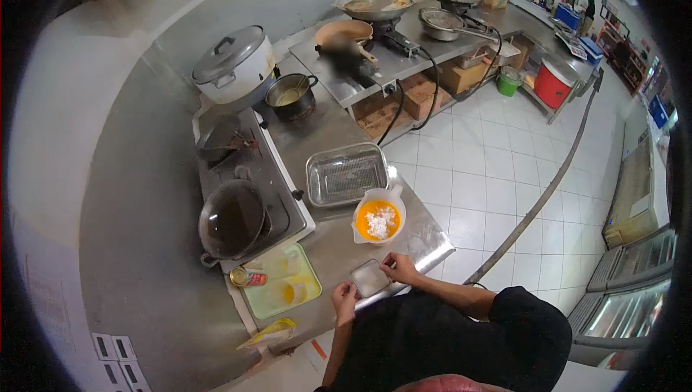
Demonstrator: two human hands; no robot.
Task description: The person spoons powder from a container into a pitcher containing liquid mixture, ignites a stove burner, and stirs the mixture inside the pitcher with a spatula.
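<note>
Both hands hold a small square clear container [370,279] at the front edge of the steel counter. My left hand [345,297] pinches its left side and my right hand [398,268] grips its right side. Something whitish shows inside it. Just beyond stands a white pitcher [358,232] of orange liquid with a heap of white powder [379,220] on top. Behind the pitcher lies a rectangular metal tray with a rack [347,176]. To the left, a pale green tray [311,292] carries a can [249,277] and a cup with yellow contents [288,292].
A stove [292,205] at the left bears a wok of dark liquid [232,219]. Further back are a black pot [291,101], a large lidded pot [234,64] and several pans on burners. A yellow packet [270,333] lies near the front left. A distant person [589,10] stands at the upper right.
</note>
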